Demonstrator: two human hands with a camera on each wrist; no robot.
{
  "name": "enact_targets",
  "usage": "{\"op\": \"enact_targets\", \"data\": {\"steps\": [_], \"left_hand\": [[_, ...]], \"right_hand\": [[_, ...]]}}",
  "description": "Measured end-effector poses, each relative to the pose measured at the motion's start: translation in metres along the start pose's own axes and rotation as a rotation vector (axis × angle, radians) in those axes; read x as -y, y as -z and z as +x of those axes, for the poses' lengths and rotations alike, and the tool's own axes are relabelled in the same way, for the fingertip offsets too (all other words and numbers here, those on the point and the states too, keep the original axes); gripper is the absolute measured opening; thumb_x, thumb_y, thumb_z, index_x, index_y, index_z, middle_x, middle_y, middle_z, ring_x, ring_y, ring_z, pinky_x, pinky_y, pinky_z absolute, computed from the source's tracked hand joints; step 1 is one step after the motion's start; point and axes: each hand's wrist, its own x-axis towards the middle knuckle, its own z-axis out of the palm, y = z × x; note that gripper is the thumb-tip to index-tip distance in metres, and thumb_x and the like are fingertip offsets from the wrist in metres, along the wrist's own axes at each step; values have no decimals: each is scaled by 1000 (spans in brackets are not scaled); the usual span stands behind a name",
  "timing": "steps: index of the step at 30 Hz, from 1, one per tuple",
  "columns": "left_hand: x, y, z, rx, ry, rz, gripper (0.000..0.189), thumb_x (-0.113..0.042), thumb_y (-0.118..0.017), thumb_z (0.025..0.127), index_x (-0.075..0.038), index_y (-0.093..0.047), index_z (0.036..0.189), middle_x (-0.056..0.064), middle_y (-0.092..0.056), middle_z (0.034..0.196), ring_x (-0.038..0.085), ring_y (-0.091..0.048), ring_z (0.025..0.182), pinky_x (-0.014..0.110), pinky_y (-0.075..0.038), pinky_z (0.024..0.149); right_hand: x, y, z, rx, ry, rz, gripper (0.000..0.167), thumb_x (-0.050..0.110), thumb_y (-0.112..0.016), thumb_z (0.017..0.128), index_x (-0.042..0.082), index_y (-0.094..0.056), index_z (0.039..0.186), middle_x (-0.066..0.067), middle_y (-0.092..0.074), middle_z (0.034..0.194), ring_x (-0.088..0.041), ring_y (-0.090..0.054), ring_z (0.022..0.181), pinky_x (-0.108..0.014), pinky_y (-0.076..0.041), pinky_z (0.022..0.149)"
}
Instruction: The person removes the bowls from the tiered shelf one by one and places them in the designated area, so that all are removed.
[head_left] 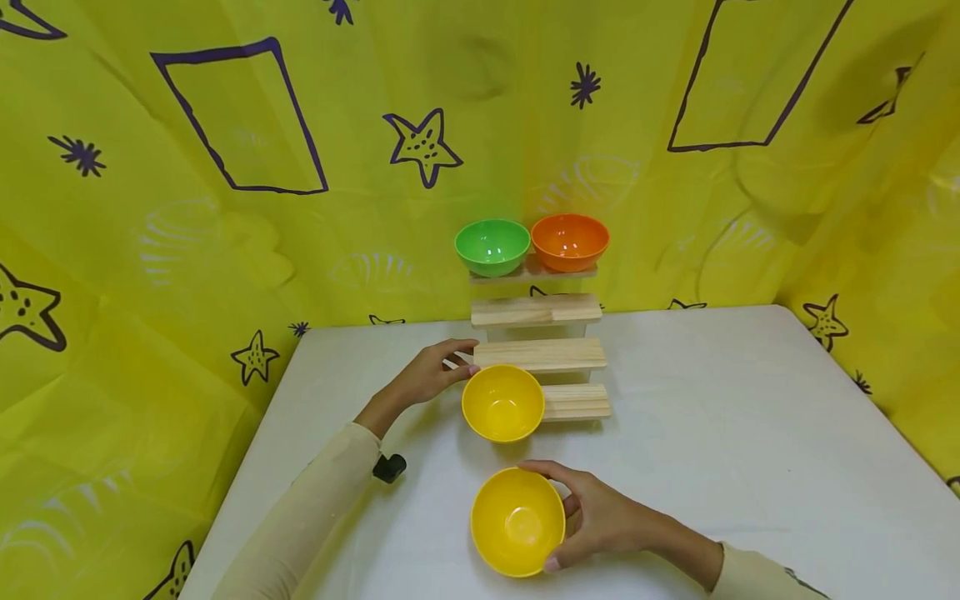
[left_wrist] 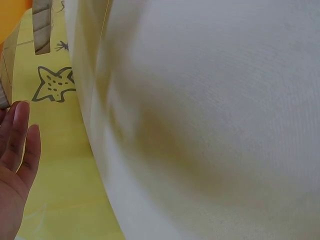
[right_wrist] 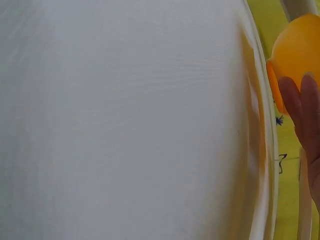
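A four-step wooden stand [head_left: 538, 355] rises toward the back. My left hand [head_left: 431, 372] is at the left end of its second step from the bottom, fingertips touching the wood; those fingers look fairly straight in the left wrist view. Just below the left thumb, one yellow bowl [head_left: 503, 404] sits at the left of the lowest step. In front of the stand, my right hand [head_left: 600, 521] grips another yellow bowl [head_left: 517, 522] by its right side, thumb near and fingers far. That bowl's outside shows beyond the fingers in the right wrist view.
A green bowl [head_left: 492, 247] and an orange bowl [head_left: 570, 242] stand side by side on the top step. Yellow cloth [head_left: 495, 150] with drawn stars hangs behind and along both sides of the white table [head_left: 712, 417]. A small black object [head_left: 389, 468] shows by the left sleeve.
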Motion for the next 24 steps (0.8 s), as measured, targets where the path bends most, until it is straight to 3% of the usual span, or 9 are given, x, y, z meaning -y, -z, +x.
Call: {"op": "enact_targets", "data": {"steps": [24], "left_hand": [[0,0,0,-8,-21,25,51,-26,-64,100,-8,-51,147,12,-58,141,28,-65,115,41,-54,98]], "right_hand": [[8,-20,32,11,4,-39,97,22,-91,74,24,-36,154,-13,-40,152,-18,-73,89,-31,-61,77]]}}
